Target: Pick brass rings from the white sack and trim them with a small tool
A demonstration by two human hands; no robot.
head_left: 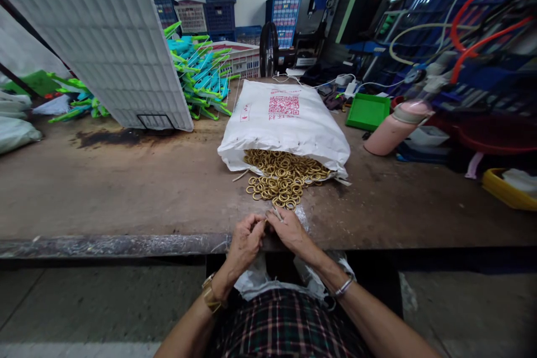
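Observation:
My left hand is closed in a pinch at the table's front edge. A small golden glint shows at its fingertips, too small to name. Beside it, my right hand is also closed, with a thin pale stick-like piece between its fingers. The two hands' fingertips meet or nearly meet. Just beyond them lies a loose heap of brass-coloured rings. More rings spill from the mouth of a white woven sack with red print, lying on its side.
On the wooden table, a tall white ribbed panel stands at left, near a pile of green and turquoise plastic pieces. At right are a green tray, a pink bottle and a yellow container.

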